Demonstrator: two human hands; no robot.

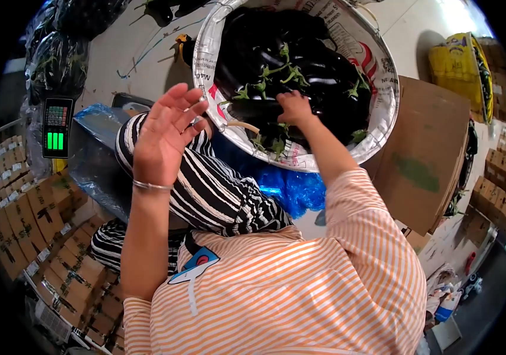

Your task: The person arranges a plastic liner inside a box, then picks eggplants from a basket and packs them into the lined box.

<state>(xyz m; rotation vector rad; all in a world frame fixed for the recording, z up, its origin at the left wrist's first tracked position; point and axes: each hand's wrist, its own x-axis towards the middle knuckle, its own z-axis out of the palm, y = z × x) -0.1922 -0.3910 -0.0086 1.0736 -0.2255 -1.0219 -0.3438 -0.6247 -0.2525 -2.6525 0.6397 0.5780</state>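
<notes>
A large round basket (388,97) lined with printed white sacking holds many glossy dark purple eggplants (318,71) with green stems. My right hand (295,109) reaches into it, fingers curled over the end of an eggplant (250,109) lying crosswise near the front; the fingertips are partly hidden. Raised in the air left of the basket, my left hand (161,139) has its palm up and its fingers apart. Nothing lies in that palm.
A scale display (58,128) with green digits stands at left, beside bagged eggplants (57,65). Flattened cardboard (421,157) leans right of the basket. A yellow sack (457,71) is farther right. Stacked cartons (34,207) line the left. Blue plastic (297,192) lies below the basket.
</notes>
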